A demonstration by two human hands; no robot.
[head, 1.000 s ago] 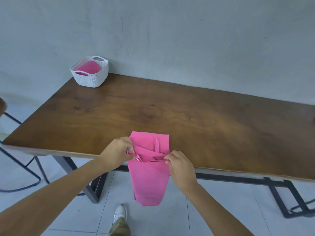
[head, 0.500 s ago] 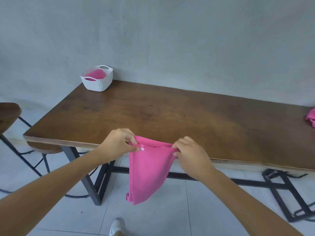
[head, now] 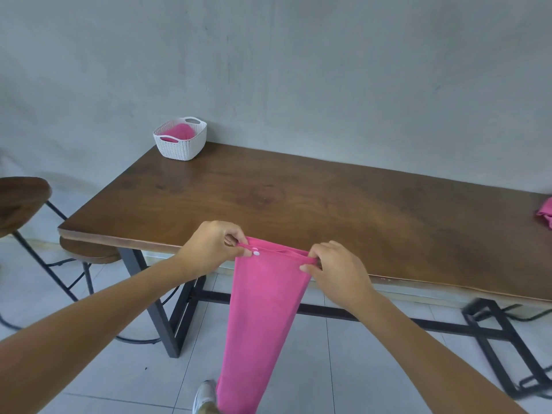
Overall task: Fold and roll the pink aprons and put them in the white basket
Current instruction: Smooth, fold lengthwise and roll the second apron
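A folded pink apron (head: 263,318) hangs in a long strip in front of the table's near edge, down towards the floor. My left hand (head: 212,246) pinches its top left corner beside a white snap button. My right hand (head: 337,270) pinches the top right corner. The white basket (head: 180,147) stands at the table's far left corner by the wall, with a rolled pink apron (head: 179,132) inside. Another pink apron (head: 545,215) lies at the table's right edge, cut off by the frame.
The brown wooden table (head: 298,198) stands on black metal legs against a grey wall. A round wooden stool (head: 21,201) stands at the left, and a second stool seat (head: 89,253) sits under the table's left corner. My shoe (head: 204,395) shows on the tiled floor.
The apron came off the table top and now hangs full length from both hands, stretched out lower than before. My view has shifted back and to the right.
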